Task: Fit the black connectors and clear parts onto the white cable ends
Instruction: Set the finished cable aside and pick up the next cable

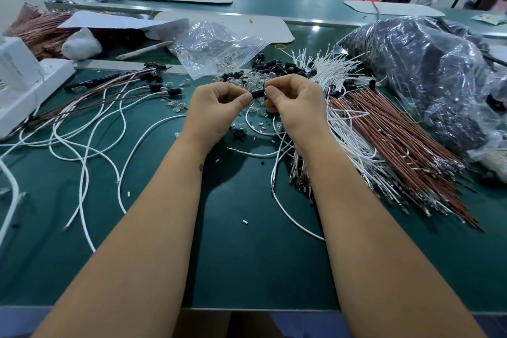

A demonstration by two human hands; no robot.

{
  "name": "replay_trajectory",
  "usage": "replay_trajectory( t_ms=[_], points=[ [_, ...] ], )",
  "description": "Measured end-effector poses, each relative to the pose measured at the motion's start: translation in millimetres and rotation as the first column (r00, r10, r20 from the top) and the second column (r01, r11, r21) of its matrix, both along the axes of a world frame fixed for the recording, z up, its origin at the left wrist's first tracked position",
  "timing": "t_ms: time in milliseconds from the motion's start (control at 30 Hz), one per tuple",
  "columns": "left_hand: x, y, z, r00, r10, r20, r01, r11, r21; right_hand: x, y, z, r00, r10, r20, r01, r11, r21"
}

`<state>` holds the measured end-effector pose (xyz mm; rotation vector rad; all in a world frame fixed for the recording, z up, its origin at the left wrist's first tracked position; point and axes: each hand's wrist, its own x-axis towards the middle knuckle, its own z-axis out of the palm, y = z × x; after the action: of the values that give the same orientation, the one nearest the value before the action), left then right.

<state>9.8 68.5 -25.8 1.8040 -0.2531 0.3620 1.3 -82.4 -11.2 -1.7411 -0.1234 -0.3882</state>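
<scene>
Black connector [258, 93] pinched between left hand [219, 110] and right hand [295, 104] fingertips, long axis left-right (cable end hidden).

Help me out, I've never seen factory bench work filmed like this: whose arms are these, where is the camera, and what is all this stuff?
The single picture comes from a camera worn on a person's head, looking down at their own bare arms. The left hand and right hand together pinch one black connector. On the green table lie loose white cables, a white bundle beside a brown bundle, a pile of black connectors, and a bag of clear parts.
</scene>
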Motion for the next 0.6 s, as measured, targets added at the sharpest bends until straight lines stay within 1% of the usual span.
replay_trajectory(
  t_ms=[133, 233, 367, 467, 600],
  points=[
    [-0.4, 0.4, 0.6, 1.0, 0.005, -0.02, -0.005, 1.0, 0.004, -1.2, 0.4, 0.4, 0.999, -0.023, 0.039, 0.024, 0.999, -0.047],
    [-1.0, 0.9, 1.5, 1.0, 0.002, -0.023, -0.002, 1.0, 0.003, -1.4, 0.1, 0.8, 0.999, -0.017, 0.033, 0.019, 0.998, -0.053],
    [-2.7, 0.2, 2.7, 0.999, -0.019, -0.029, 0.019, 1.0, -0.02, 0.3, -0.9, -0.2, 0.999, 0.029, -0.045, -0.028, 0.999, 0.017],
    [-3.7, 0.1, 3.1, 1.0, -0.02, -0.023, 0.019, 1.0, -0.021, 1.1, -0.9, -1.8, 0.996, 0.055, -0.063, -0.052, 0.997, 0.055],
    [-4.2, -0.4, 3.6, 0.999, -0.019, -0.045, 0.017, 0.999, -0.048, 1.3, -3.4, -2.4, 0.989, 0.129, -0.075, -0.118, 0.983, 0.139]
  ],
)
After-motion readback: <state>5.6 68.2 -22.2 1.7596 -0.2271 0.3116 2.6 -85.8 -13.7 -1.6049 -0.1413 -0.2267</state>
